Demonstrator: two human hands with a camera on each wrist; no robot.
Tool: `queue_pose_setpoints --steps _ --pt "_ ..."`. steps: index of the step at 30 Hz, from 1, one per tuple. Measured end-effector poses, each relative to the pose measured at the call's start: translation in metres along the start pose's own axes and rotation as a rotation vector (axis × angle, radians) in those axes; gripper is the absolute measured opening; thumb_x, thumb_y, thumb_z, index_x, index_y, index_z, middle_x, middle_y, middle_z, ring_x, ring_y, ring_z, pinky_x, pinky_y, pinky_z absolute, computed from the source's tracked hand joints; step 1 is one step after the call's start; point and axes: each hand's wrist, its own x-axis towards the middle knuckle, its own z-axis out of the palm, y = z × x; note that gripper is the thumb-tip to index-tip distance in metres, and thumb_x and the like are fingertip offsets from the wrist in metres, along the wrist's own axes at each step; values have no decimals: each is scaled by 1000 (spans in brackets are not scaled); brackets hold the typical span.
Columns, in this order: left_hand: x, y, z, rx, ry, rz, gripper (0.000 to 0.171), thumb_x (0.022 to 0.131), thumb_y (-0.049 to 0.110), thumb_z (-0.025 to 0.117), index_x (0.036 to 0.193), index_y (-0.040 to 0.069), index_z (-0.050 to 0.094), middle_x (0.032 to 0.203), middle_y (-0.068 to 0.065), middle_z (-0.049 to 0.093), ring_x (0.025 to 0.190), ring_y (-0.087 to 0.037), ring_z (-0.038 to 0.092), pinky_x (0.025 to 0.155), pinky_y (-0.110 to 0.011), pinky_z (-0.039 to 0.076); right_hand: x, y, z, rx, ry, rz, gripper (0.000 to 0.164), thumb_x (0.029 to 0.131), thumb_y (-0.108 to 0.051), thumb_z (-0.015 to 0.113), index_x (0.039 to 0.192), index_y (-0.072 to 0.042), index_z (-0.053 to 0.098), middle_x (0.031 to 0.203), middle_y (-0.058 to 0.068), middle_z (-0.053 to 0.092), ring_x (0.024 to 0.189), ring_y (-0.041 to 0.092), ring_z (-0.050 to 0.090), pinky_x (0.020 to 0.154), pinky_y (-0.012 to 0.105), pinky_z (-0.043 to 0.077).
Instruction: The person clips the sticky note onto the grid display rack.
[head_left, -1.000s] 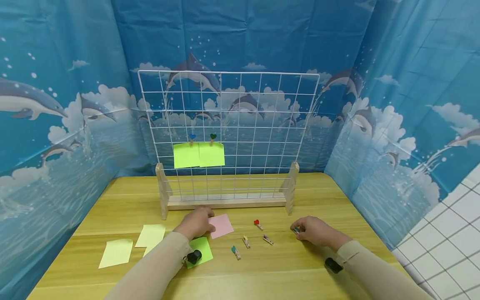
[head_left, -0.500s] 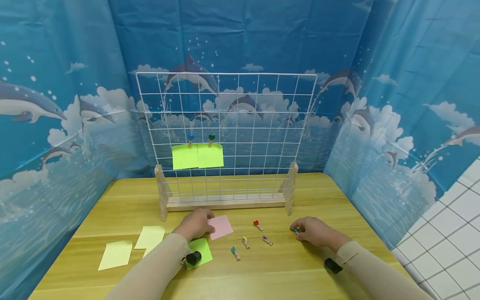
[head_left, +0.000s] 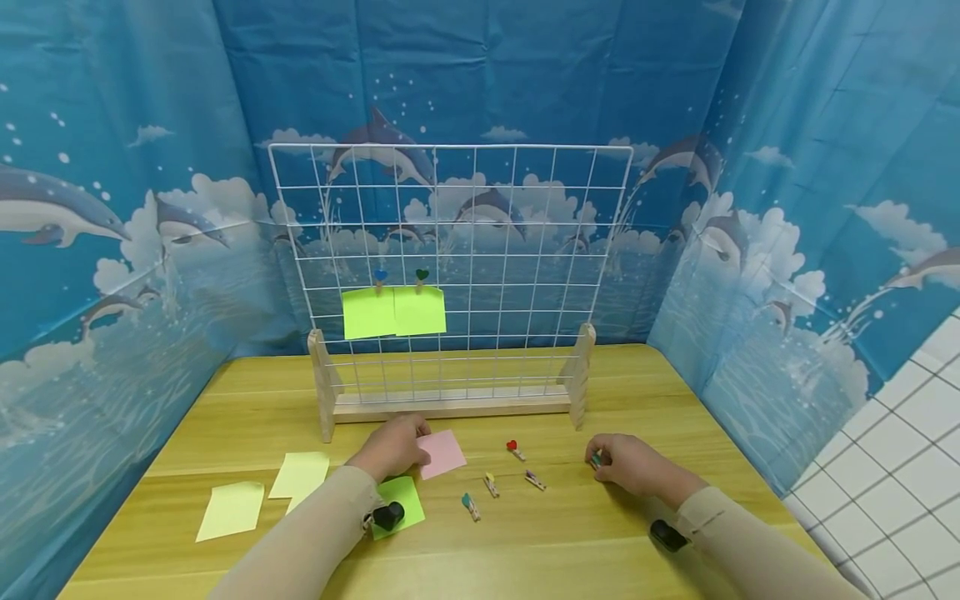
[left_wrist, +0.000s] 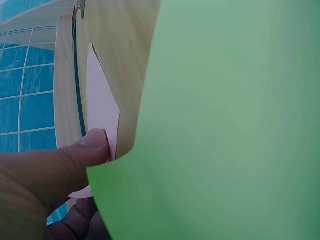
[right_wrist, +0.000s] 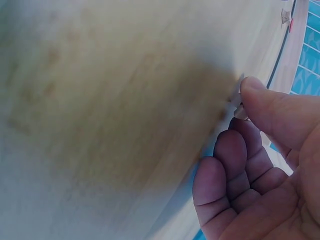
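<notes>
My left hand pinches the left edge of a pink sticky note in front of the rack. In the left wrist view the thumb lies on top of the note, with fingers below it. A green sticky note, under my left wrist in the head view, fills much of the left wrist view. To the right, just above the table, my right hand holds a small clothespin with a teal top between thumb and fingers. Most of that clothespin is hidden by the fingers.
A white wire grid rack on wooden feet bears two green notes hung by heart clothespins. Several loose clothespins, among them a red one and a teal one, lie between my hands. Yellow notes lie at left.
My right hand has shifted slightly to the right with the clothespin. My left hand stays at the pink note. The head view has shifted a little.
</notes>
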Motion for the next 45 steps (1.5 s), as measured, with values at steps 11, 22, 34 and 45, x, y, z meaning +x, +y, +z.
queue_pose_setpoints --steps 11,22,34,45 --pt "-1 5 2 -24 24 1 28 90 10 82 115 14 71 110 -4 70 91 -21 59 89 -43 55 -2 6 0 13 47 -8 18 94 -9 79 96 -13 61 82 1 55 75 17 51 68 32 42" --pt "-3 11 2 -30 78 25 20 99 15 73 119 15 71 104 -2 71 86 -19 61 83 -40 57 -6 5 -7 82 72 14 17 94 -13 79 98 -11 62 81 1 57 75 16 51 66 29 42" --pt "-5 18 -5 -57 153 125 10 105 19 67 108 20 76 110 3 75 92 -16 61 91 -40 58 -8 3 -12 83 87 -37 6 100 -5 68 104 -8 67 90 0 70 81 14 60 69 31 50" --pt "-8 32 -17 -115 219 193 12 106 18 65 109 18 77 106 4 75 92 -13 64 87 -36 58 -10 -1 -16 73 138 -83 4 102 -9 68 103 -9 65 95 0 69 83 13 61 69 31 51"
